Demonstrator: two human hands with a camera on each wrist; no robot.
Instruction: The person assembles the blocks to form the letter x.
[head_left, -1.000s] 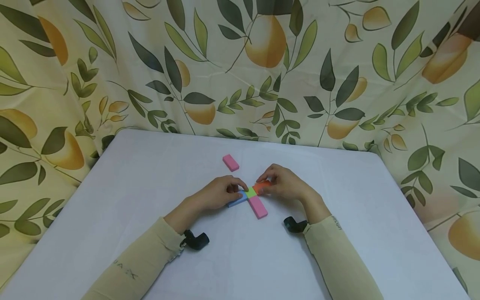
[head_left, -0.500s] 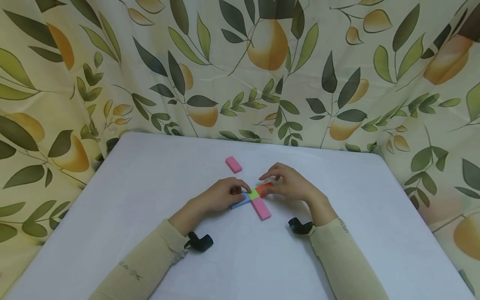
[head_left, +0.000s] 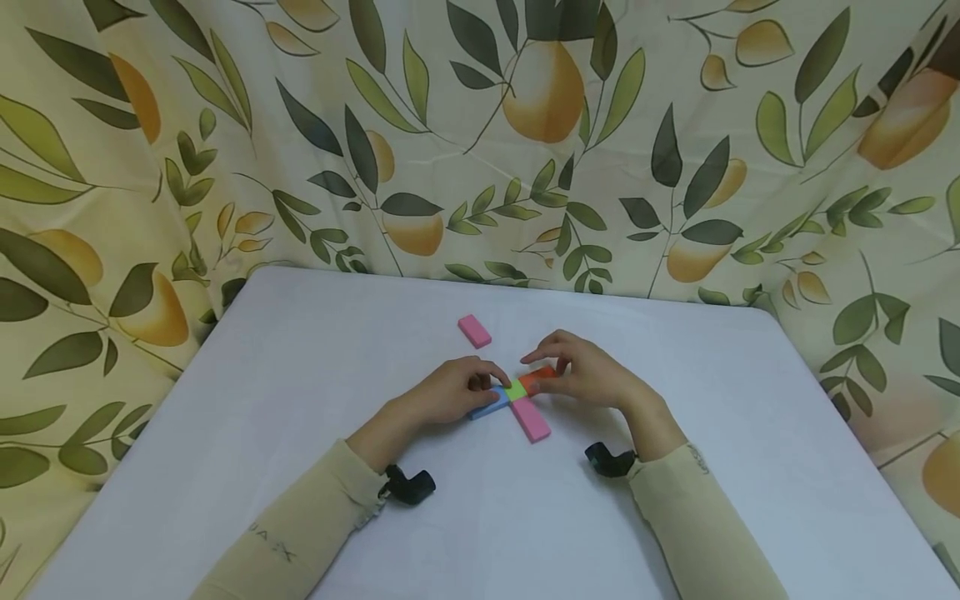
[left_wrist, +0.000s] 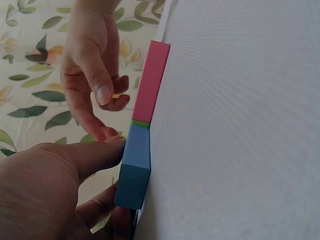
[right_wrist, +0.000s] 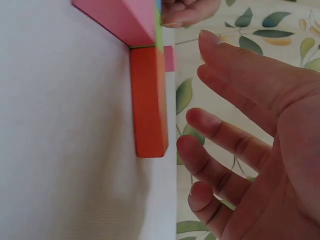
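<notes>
Four flat blocks form a cross on the white table (head_left: 300,375): a blue block (head_left: 486,407) to the left, a green block (head_left: 515,390) in the middle, an orange block (head_left: 536,379) to the right and a pink block (head_left: 532,419) toward me. My left hand (head_left: 487,385) holds the blue block (left_wrist: 135,170) between thumb and fingers. My right hand (head_left: 547,367) hovers just above the orange block (right_wrist: 149,100) with its fingers (right_wrist: 235,120) spread and not touching it.
A second pink block (head_left: 474,331) lies alone a little behind the cross. A leaf-and-fruit patterned curtain (head_left: 480,142) hangs behind and around the table. The table's far edge runs close behind the loose pink block.
My right hand has let go of the orange block and lifted its fingers off it. My left hand stays on the blue block.
</notes>
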